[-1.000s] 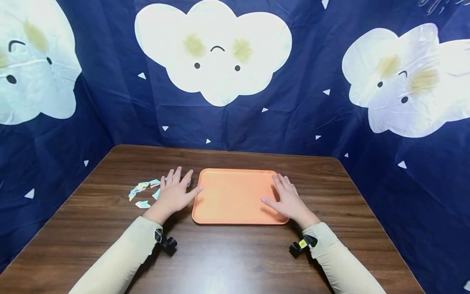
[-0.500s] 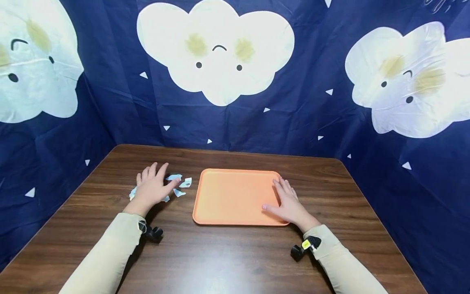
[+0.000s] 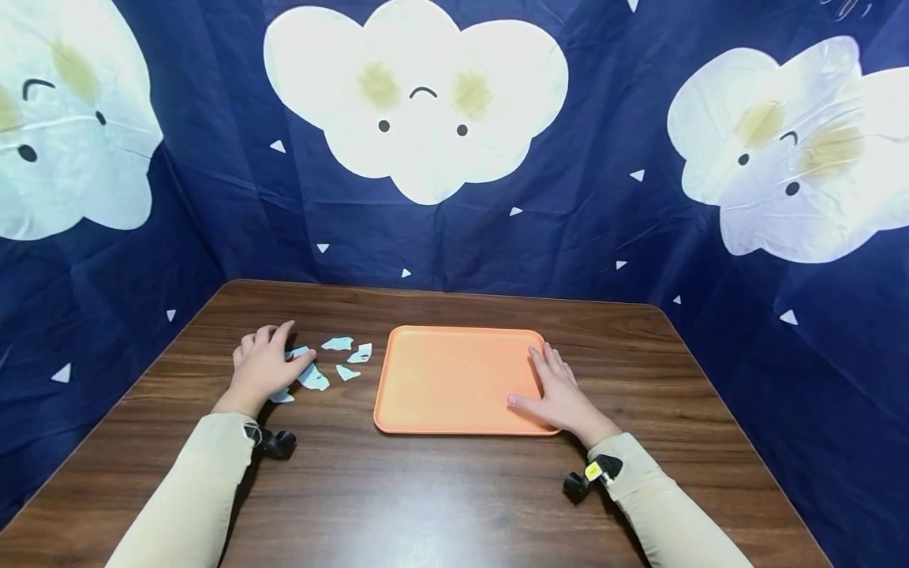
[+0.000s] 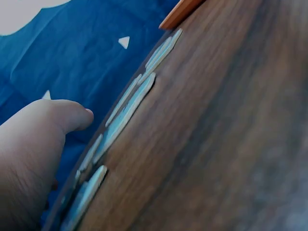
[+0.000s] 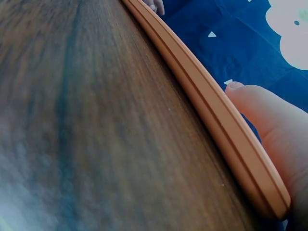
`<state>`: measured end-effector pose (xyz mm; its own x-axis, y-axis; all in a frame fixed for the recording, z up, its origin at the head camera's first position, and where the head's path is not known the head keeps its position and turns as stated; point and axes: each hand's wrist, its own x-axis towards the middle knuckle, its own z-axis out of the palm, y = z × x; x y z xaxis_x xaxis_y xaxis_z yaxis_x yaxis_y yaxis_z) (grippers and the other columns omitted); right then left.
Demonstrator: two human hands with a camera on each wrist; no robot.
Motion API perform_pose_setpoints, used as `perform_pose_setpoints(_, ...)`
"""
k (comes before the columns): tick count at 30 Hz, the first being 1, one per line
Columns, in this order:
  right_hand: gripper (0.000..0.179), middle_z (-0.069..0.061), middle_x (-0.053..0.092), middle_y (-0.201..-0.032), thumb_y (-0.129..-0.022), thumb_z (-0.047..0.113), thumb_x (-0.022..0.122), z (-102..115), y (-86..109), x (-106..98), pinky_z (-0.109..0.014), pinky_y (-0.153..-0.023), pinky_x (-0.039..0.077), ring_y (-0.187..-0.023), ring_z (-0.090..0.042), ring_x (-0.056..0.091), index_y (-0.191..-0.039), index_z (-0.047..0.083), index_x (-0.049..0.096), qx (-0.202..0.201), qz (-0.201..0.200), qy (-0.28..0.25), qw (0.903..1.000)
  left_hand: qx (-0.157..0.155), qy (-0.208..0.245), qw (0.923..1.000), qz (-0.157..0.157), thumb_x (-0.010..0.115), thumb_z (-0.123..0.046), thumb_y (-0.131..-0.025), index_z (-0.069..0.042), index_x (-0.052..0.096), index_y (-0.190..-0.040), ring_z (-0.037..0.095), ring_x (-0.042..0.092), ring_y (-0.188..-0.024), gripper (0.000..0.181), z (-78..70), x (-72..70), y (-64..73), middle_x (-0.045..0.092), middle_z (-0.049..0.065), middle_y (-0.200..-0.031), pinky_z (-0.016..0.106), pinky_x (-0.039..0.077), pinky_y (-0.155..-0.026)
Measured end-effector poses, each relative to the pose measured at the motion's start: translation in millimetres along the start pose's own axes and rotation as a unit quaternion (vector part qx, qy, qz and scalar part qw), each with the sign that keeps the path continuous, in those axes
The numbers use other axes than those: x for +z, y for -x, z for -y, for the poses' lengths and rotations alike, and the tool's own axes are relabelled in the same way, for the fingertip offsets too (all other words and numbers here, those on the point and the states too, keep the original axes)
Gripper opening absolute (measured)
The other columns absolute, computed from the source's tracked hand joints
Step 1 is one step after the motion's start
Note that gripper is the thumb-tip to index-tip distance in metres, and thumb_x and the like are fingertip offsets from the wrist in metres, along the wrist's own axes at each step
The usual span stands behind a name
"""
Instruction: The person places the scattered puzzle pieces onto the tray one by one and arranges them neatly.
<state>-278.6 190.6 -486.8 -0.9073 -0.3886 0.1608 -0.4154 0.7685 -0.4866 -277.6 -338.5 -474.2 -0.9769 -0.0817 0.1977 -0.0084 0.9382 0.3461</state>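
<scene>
The step looks like reaching for the blue pieces (image 3: 313,377), left of the orange tray (image 3: 458,380); lifting one would call for lowering and pinching. The left hand (image 3: 259,369) hovers over them, thumb apart from fingers, no grip visible. The right hand (image 3: 559,397) spreads at the tray's right edge, contact unclear

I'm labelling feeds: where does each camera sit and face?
On the head: faces forward and down at the orange tray; sleeves, left grip, right grip show.
On the left wrist: faces low past blue pieces; left thumb shows.
On the right wrist: faces along the tray's edge; right thumb and distant fingers show.
Both wrist views share the tray.
</scene>
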Motion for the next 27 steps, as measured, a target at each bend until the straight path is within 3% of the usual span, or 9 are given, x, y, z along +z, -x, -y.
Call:
perform_pose_setpoints(13, 0.105, -0.029, 0.008, -0.165, -0.084, 0.063, 0.069, 1, 2.0, 0, -0.062, -0.120, 0.010, -0.152, -0.046, 0.007, -0.159, 0.003, 0.026, 0.003, 0.006, 0.004, 1.0000, -0.004, 0.008, 0.9998, -0.019, 0.060, -0.056, -0.093, -0.002, 0.046, -0.143, 0.058, 0.031, -0.122, 0.075, 20.6, 1.8, 6.5, 0.037, 0.035, -0.139, 0.070, 0.026, -0.097)
perform_pose_setpoints(27, 0.104, -0.028, 0.008, -0.165, -0.085, 0.063, 0.068, -2, 1.3, 1, -0.061, -0.120, 0.009, -0.152, -0.045, 0.006, -0.159, 0.004, 0.027, 0.002, 0.010, 0.004, 0.9999, 0.012, 0.020, 0.9985, -0.049, 0.070, -0.054, -0.089, 0.001, 0.062, -0.121, 0.053, 0.040, -0.118, 0.064, 41.8, -9.7, 12.6, 0.052, 0.028, -0.129, 0.067, 0.033, -0.094)
